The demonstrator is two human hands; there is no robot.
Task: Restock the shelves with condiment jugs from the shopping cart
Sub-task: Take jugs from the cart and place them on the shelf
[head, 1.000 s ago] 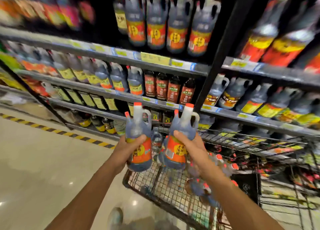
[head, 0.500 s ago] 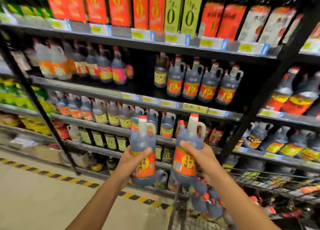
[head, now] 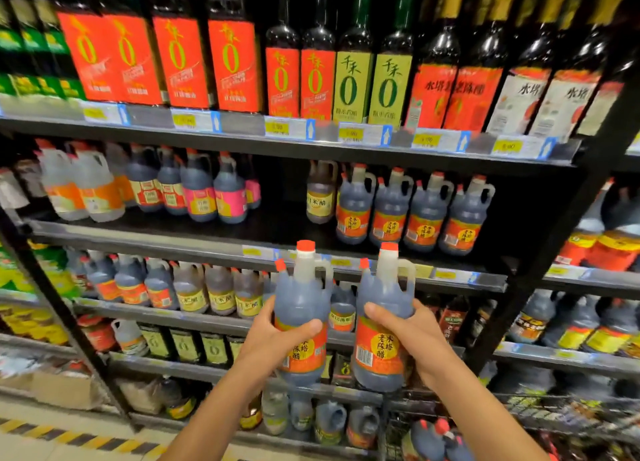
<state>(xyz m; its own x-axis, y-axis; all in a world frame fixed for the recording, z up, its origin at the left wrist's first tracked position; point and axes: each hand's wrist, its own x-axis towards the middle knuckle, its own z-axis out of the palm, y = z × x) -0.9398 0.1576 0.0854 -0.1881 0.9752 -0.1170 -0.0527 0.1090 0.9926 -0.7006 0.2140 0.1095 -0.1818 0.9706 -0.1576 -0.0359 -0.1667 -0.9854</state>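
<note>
The left hand point(head: 266, 339) has its fingers and thumb curled round the belly of the left jug point(head: 301, 301), across its orange label. The right hand point(head: 415, 336) grips the right jug point(head: 379, 349) the same way. Both jugs are upright, red caps up, side by side and just apart, in front of the shelving and a little below the shelf point(head: 277, 228) where a row of four matching jugs point(head: 391, 214) stands. The step in hand looks like lifting the pair onto that shelf, and it probably goes best one jug at a time. Each is full of dark liquid and held only by its body, so a firm squeeze and a level carry matter more than speed. The base has to clear the shelf lip with its price tags point(head: 341, 262) before going in. The bare board near the front of the row, or the dark space between the row and the black upright point(head: 588, 218), seem the likeliest spots. The yellow-labelled bottle point(head: 320, 197) touches the row's left end. Set each jug down label outward without nudging the standing ones. More jugs point(head: 433, 436) lie in the shopping cart point(head: 540, 412) at the near right.
</note>
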